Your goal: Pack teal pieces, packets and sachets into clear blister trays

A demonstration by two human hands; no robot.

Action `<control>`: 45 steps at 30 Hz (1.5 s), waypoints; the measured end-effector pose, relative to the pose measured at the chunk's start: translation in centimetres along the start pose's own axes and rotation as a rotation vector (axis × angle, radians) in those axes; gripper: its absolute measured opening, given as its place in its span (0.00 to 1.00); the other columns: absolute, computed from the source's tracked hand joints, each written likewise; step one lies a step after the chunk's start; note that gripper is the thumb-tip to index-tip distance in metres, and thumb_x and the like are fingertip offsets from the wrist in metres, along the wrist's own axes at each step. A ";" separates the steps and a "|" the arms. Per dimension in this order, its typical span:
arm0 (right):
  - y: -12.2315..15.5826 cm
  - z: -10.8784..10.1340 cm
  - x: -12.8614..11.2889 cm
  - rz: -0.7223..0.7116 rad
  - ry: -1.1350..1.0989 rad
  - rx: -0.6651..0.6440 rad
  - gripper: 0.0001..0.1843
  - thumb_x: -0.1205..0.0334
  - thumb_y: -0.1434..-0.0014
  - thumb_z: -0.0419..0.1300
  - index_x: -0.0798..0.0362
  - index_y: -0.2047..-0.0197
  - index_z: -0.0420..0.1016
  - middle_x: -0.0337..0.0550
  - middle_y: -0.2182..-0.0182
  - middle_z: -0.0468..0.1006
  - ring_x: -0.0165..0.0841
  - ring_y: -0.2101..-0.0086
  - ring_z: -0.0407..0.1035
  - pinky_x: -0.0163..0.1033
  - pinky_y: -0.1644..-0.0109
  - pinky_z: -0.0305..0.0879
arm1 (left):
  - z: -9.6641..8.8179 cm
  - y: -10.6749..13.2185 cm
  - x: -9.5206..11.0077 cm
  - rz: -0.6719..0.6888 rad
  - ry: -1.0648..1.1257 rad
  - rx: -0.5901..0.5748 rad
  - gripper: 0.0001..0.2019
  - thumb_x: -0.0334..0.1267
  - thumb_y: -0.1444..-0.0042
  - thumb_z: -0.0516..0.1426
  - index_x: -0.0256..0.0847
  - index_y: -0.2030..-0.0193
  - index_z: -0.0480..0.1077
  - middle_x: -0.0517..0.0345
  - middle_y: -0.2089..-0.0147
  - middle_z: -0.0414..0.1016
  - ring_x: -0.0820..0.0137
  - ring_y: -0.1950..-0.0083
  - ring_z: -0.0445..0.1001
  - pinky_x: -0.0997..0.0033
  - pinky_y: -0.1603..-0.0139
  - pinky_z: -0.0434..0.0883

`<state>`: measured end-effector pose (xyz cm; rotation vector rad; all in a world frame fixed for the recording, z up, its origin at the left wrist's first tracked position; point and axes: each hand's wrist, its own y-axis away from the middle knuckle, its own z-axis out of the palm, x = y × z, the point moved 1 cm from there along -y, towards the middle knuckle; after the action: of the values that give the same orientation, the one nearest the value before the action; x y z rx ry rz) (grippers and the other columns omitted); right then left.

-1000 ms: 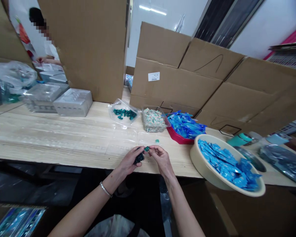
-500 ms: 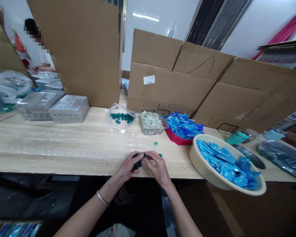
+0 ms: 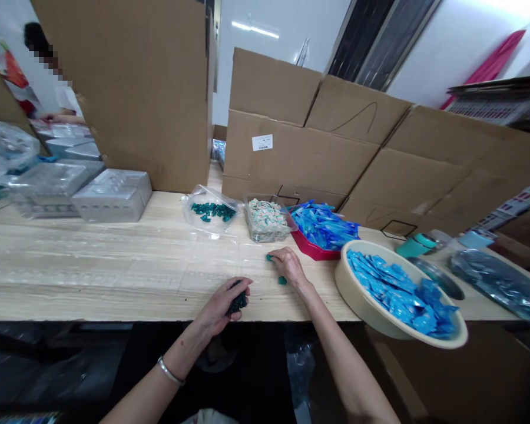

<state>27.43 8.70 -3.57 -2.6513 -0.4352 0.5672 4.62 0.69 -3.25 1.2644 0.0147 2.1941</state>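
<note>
My left hand (image 3: 225, 303) is curled around a clump of dark green pieces (image 3: 237, 302), held just above the table's front edge. To the right, my right hand (image 3: 288, 266) reaches over the table, its fingertips closed on a small green piece (image 3: 269, 257) at the tabletop. Just under that hand lies a second green piece (image 3: 282, 280). The pieces look like small chunky stones; their exact kind is too small to tell. Farther back, an open clear plastic bag (image 3: 193, 219) holds more dark green pieces (image 3: 214, 211).
Beyond my hands stand a clear tub of whitish pieces (image 3: 267, 215), a red tray (image 3: 315, 252) of blue packets and a cream basin (image 3: 348, 280) of light-blue packets. Clear plastic boxes (image 3: 115, 197) sit left. Cardboard (image 3: 291, 153) walls the back. A person (image 3: 66, 103) is at far left.
My right hand has left my left hand and moved right and away from me, to the small green piece on the table. My left hand still holds its clump. The view has shifted slightly.
</note>
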 end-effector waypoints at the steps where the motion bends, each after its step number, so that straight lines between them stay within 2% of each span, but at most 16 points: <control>1: -0.1 0.2 0.1 -0.008 0.019 -0.012 0.10 0.68 0.46 0.58 0.51 0.62 0.79 0.44 0.65 0.80 0.38 0.64 0.69 0.41 0.57 0.63 | -0.1 0.0 0.1 -0.009 0.012 -0.002 0.17 0.47 0.52 0.60 0.41 0.58 0.69 0.59 0.66 0.64 0.79 0.73 0.63 0.85 0.87 0.48; 9: -0.1 0.9 -0.1 0.006 0.107 -0.050 0.10 0.67 0.43 0.55 0.51 0.66 0.79 0.42 0.67 0.80 0.36 0.64 0.67 0.38 0.58 0.56 | -0.6 -0.3 0.5 -0.073 0.192 -0.019 0.16 0.46 0.50 0.59 0.38 0.58 0.70 0.58 0.66 0.64 0.81 0.73 0.64 0.87 0.87 0.48; 14: 0.1 1.2 -0.7 -0.058 0.258 -0.165 0.12 0.68 0.43 0.52 0.52 0.74 0.75 0.43 0.75 0.78 0.36 0.65 0.63 0.40 0.58 0.51 | -0.6 -1.0 0.5 -0.094 0.287 -0.024 0.17 0.45 0.50 0.59 0.36 0.58 0.69 0.57 0.68 0.65 0.81 0.74 0.64 0.88 0.88 0.49; 16: 0.0 1.0 -0.7 -0.057 0.249 -0.185 0.11 0.68 0.44 0.53 0.52 0.72 0.75 0.44 0.73 0.78 0.36 0.64 0.63 0.41 0.56 0.51 | -0.5 -1.2 0.7 -0.102 0.349 -0.028 0.17 0.46 0.49 0.58 0.36 0.58 0.69 0.57 0.69 0.66 0.81 0.75 0.64 0.88 0.89 0.49; 19: -0.1 0.1 -1.0 -0.035 0.146 -0.115 0.10 0.66 0.45 0.56 0.52 0.60 0.76 0.47 0.62 0.78 0.38 0.59 0.65 0.43 0.53 0.53 | -0.5 -1.3 1.1 -0.098 0.400 -0.043 0.18 0.48 0.48 0.56 0.35 0.57 0.69 0.56 0.70 0.67 0.80 0.76 0.64 0.87 0.89 0.50; 21: 0.0 -0.8 -2.3 -0.034 0.010 -0.029 0.11 0.63 0.45 0.58 0.52 0.58 0.75 0.49 0.57 0.76 0.39 0.56 0.65 0.44 0.52 0.56 | -0.4 -1.2 1.3 -0.073 0.378 -0.033 0.19 0.49 0.48 0.56 0.35 0.57 0.69 0.55 0.69 0.67 0.80 0.76 0.64 0.87 0.88 0.49; 23: 0.3 -1.7 -4.6 -0.048 -0.182 0.008 0.09 0.60 0.44 0.58 0.52 0.61 0.75 0.48 0.59 0.76 0.38 0.57 0.67 0.43 0.53 0.59 | -0.3 -1.2 1.3 -0.032 0.324 -0.020 0.20 0.51 0.48 0.55 0.36 0.56 0.69 0.54 0.68 0.68 0.79 0.75 0.65 0.86 0.88 0.49; 25: 0.8 -2.3 -7.3 -0.063 -0.361 -0.033 0.09 0.58 0.43 0.57 0.52 0.64 0.76 0.45 0.64 0.76 0.35 0.61 0.68 0.40 0.56 0.62 | 0.0 -1.1 1.2 0.012 0.253 0.004 0.21 0.52 0.48 0.55 0.36 0.57 0.69 0.54 0.68 0.69 0.78 0.75 0.65 0.85 0.87 0.50; 27: 1.4 -2.4 -9.7 -0.057 -0.439 -0.074 0.09 0.58 0.43 0.57 0.51 0.64 0.76 0.44 0.67 0.75 0.34 0.63 0.69 0.39 0.58 0.63 | 0.3 -1.1 0.9 0.042 0.185 0.049 0.21 0.53 0.50 0.55 0.37 0.59 0.70 0.56 0.70 0.68 0.77 0.75 0.65 0.84 0.86 0.50; 29: 1.9 -2.1 -11.0 -0.024 -0.460 -0.078 0.08 0.59 0.46 0.59 0.51 0.64 0.77 0.43 0.68 0.74 0.33 0.64 0.68 0.39 0.59 0.63 | 0.5 -0.9 0.7 0.057 0.132 0.085 0.21 0.54 0.51 0.56 0.37 0.61 0.70 0.58 0.72 0.66 0.77 0.75 0.65 0.84 0.86 0.50; 31: 2.3 -1.5 -11.2 0.079 -0.529 -0.074 0.08 0.60 0.48 0.60 0.53 0.66 0.76 0.42 0.71 0.74 0.33 0.68 0.68 0.38 0.62 0.64 | 0.7 -0.7 0.6 0.061 0.096 0.079 0.21 0.54 0.51 0.56 0.38 0.61 0.69 0.60 0.72 0.64 0.77 0.75 0.64 0.84 0.86 0.51; 34: 2.7 -0.6 -10.1 0.326 -0.799 -0.101 0.10 0.57 0.49 0.61 0.55 0.66 0.75 0.40 0.75 0.75 0.30 0.74 0.68 0.36 0.68 0.65 | 0.9 -0.4 0.7 0.097 0.023 0.033 0.19 0.54 0.51 0.56 0.40 0.60 0.68 0.58 0.68 0.66 0.77 0.74 0.64 0.85 0.86 0.51; 36: 3.0 -0.3 -9.5 0.432 -0.977 -0.094 0.12 0.56 0.50 0.61 0.55 0.64 0.74 0.39 0.76 0.75 0.28 0.75 0.68 0.35 0.69 0.65 | 1.0 -0.3 0.8 0.143 -0.045 0.036 0.19 0.52 0.52 0.57 0.41 0.59 0.68 0.58 0.66 0.67 0.77 0.73 0.64 0.85 0.86 0.51; 39: 3.3 -0.3 -9.4 0.469 -1.115 -0.070 0.13 0.55 0.50 0.62 0.54 0.63 0.75 0.39 0.75 0.76 0.29 0.73 0.70 0.35 0.66 0.66 | 0.9 -0.5 0.8 0.188 -0.108 0.093 0.19 0.50 0.54 0.59 0.41 0.58 0.67 0.58 0.66 0.68 0.78 0.74 0.64 0.86 0.87 0.52; 41: 3.7 -0.3 -9.7 0.479 -1.118 -0.055 0.14 0.55 0.51 0.63 0.54 0.63 0.76 0.40 0.74 0.77 0.30 0.72 0.71 0.37 0.64 0.67 | 0.8 -0.7 0.8 0.179 -0.088 0.091 0.18 0.48 0.54 0.60 0.40 0.60 0.67 0.59 0.68 0.67 0.78 0.74 0.64 0.86 0.86 0.52; 45: 4.4 -0.6 -9.8 0.456 -1.039 -0.014 0.14 0.55 0.52 0.64 0.53 0.63 0.77 0.42 0.70 0.78 0.32 0.70 0.71 0.39 0.61 0.68 | 0.7 -0.7 1.1 -0.028 0.137 -0.112 0.14 0.41 0.55 0.62 0.37 0.64 0.68 0.60 0.70 0.63 0.82 0.76 0.61 0.88 0.88 0.45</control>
<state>20.10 0.95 -1.80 -2.2480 -0.0749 2.0790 5.07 1.58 -2.23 1.0461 -0.0355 2.2212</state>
